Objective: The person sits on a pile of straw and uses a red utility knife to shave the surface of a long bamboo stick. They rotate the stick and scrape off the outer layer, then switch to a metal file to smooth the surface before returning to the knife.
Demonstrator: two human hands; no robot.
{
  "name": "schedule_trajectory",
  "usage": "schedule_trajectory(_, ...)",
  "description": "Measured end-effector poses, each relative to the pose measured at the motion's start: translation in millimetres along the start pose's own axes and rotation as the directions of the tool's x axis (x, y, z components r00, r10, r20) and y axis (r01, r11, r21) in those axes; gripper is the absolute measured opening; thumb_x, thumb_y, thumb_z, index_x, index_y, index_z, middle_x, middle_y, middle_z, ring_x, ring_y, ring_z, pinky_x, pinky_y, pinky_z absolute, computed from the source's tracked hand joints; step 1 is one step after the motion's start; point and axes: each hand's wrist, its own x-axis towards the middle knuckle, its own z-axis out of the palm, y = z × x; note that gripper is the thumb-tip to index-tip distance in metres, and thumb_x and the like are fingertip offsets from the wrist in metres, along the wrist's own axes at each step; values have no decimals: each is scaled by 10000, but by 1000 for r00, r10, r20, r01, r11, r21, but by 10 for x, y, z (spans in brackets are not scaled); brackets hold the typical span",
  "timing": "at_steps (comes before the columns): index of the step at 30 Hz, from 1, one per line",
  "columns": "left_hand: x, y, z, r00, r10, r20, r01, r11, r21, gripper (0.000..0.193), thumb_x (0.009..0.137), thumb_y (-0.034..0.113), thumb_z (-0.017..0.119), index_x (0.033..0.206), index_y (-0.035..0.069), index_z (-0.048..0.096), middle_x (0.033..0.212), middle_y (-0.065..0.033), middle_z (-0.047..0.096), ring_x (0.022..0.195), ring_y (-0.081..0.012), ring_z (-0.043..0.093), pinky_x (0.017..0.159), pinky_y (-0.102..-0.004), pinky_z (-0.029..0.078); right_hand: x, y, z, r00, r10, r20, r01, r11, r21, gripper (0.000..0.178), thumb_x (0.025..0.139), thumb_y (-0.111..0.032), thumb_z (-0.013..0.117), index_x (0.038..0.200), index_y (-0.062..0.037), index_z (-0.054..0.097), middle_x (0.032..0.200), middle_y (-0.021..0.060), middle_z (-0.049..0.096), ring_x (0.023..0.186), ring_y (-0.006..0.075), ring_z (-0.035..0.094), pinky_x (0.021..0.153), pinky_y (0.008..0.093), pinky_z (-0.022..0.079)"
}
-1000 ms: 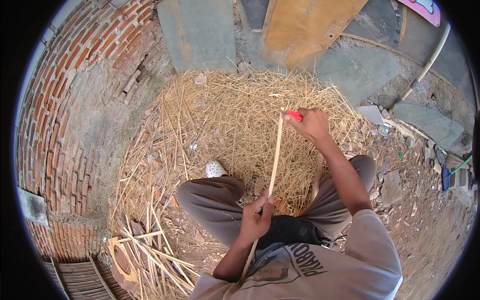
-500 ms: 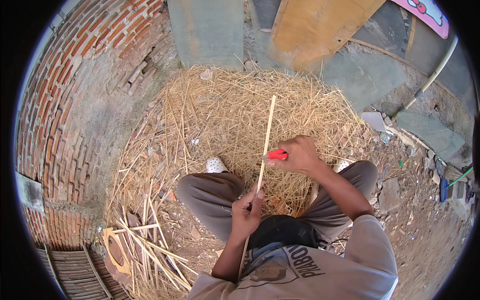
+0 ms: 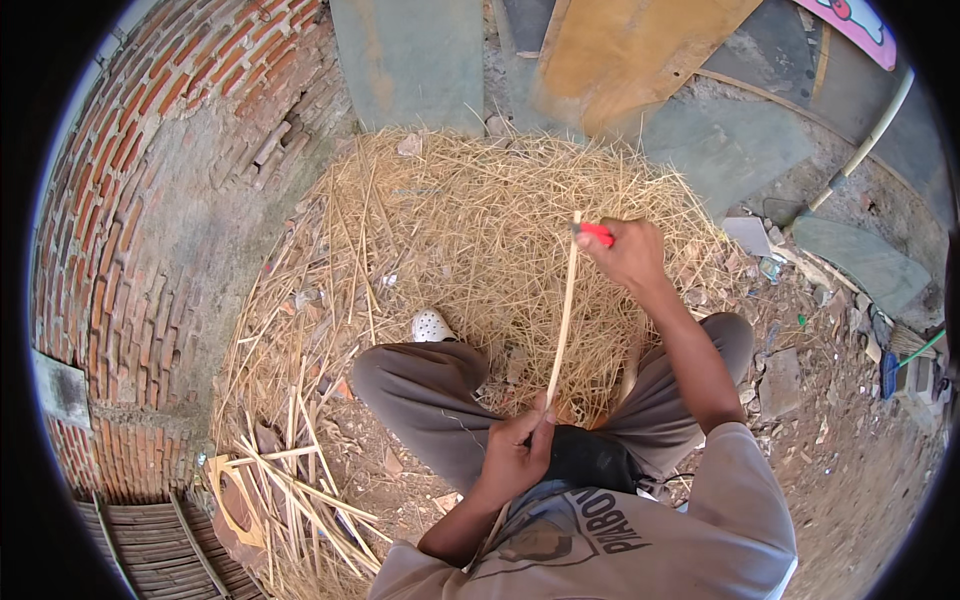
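Observation:
A long thin bamboo strip point(image 3: 562, 322) runs from my lap up and away over the straw. My left hand point(image 3: 517, 452) is closed around its lower part, just above my knees. My right hand point(image 3: 629, 252) is stretched out at the strip's far tip and grips a red-handled knife point(image 3: 595, 232), whose blade rests against the strip there. I sit with grey-trousered legs bent, one white shoe point(image 3: 432, 325) showing at the left.
A heap of pale straw shavings point(image 3: 470, 220) covers the ground ahead. Cut bamboo slats point(image 3: 290, 480) lie at lower left beside a brick wall point(image 3: 130, 180). Boards point(image 3: 620, 50) lean at the back, and rubble and stones point(image 3: 800, 340) lie to the right.
My right hand with the knife has slid outward along the strip again, from near its middle half a second ago to its far tip. My left hand kept its hold.

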Motion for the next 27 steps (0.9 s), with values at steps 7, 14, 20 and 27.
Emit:
schedule_trajectory(7,70,-51,-99,987,-135,-83,133,991,-32,281,967,67,556,1232,6,625,683,49,580,647,-10,498,565,-194,409,-243,-458,-50,967,-222,122,211,972,101,778,804,-821,433,527,-108,571,389,4,419,320,173,430,348,350,365)
schedule_trajectory(14,39,31,-150,999,-34,-21,39,945,324,86,838,-4,625,909,-38,658,783,-253,637,618,-376,634,515,-347,500,-72,-230,8,998,-22,60,19,998,60,693,718,-773,612,519,-110,583,413,55,490,382,228,529,389,353,401)
schedule_trajectory(20,87,18,-169,997,76,-6,-66,899,432,169,841,8,606,995,-40,655,733,-223,628,589,-352,637,509,-387,498,-224,-393,-30,974,-226,10,224,969,105,738,700,-822,572,500,-113,537,404,28,440,352,221,470,370,357,362)
schedule_trajectory(27,187,81,-139,999,41,1,-38,918,394,210,839,7,605,1036,-53,642,673,-213,591,568,-350,622,496,-396,480,-146,-246,78,966,-260,-12,260,966,8,704,660,-796,634,495,-116,556,395,32,452,344,217,477,369,345,362)
